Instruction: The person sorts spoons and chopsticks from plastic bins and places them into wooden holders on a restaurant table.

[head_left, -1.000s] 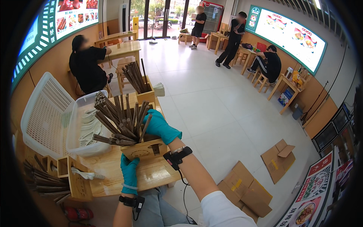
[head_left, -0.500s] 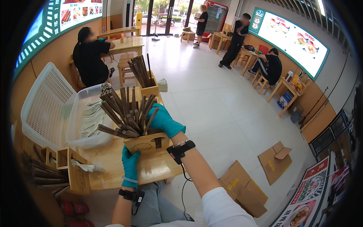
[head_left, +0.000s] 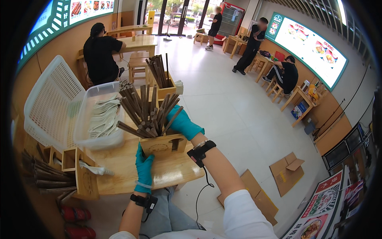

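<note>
A wooden chopstick holder [head_left: 161,145] is between my hands over the near part of the table, packed with brown chopsticks [head_left: 148,113] that fan out at the top. My left hand [head_left: 143,165], in a teal glove, grips its lower left corner, with the fingers partly hidden beneath. Around the far right side of the holder closes my right hand [head_left: 185,123], gloved too; the chopsticks and holder hide its fingertips. Beyond stands a second chopstick-filled wooden holder [head_left: 166,91], with white spoons [head_left: 179,87] at its right side.
A clear tub of white spoons [head_left: 104,119] and a white basket [head_left: 51,103] stand left on the wooden table [head_left: 127,181]. Another holder [head_left: 86,175] with chopsticks and a spoon is at the near left. Flattened cardboard [head_left: 286,173] lies on the floor. Several people are farther off.
The whole view has shifted slightly, so table and holder appear a little farther right and higher. Both hands keep their hold on the chopstick holder.
</note>
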Motion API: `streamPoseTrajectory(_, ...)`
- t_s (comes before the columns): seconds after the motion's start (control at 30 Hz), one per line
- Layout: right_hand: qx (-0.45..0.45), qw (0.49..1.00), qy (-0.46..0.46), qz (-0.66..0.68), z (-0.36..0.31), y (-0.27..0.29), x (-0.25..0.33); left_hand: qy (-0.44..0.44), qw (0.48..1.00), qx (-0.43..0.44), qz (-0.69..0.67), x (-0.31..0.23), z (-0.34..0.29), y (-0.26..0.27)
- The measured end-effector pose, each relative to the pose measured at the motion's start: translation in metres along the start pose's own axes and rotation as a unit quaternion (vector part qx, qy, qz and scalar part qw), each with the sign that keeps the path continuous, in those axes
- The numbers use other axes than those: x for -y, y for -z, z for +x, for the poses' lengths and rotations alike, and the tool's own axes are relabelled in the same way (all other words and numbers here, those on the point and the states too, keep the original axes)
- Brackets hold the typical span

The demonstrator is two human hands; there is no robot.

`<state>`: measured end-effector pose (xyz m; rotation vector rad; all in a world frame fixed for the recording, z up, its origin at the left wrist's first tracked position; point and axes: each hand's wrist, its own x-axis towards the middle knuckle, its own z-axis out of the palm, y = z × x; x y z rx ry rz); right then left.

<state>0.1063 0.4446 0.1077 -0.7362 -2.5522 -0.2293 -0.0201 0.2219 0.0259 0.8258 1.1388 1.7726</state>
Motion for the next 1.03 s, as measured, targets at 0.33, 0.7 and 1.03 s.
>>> streamPoseTrajectory(0.33,0.107,0.994,-0.015,0.005,0.019,0.048,0.019,-0.019,1.0,0.002,0.016,-0.006,-0.002,0.002)
streamPoseTrajectory(0.7,0.163,0.984,-0.064,-0.019,0.037,0.009,-0.023,-0.087,0.994,-0.01,0.068,0.0,0.0,-0.002)
streamPoseTrajectory(1.03,0.188,0.974,0.063,-0.112,0.063,0.069,0.033,-0.139,0.952,0.018,0.274,0.014,-0.014,0.028)
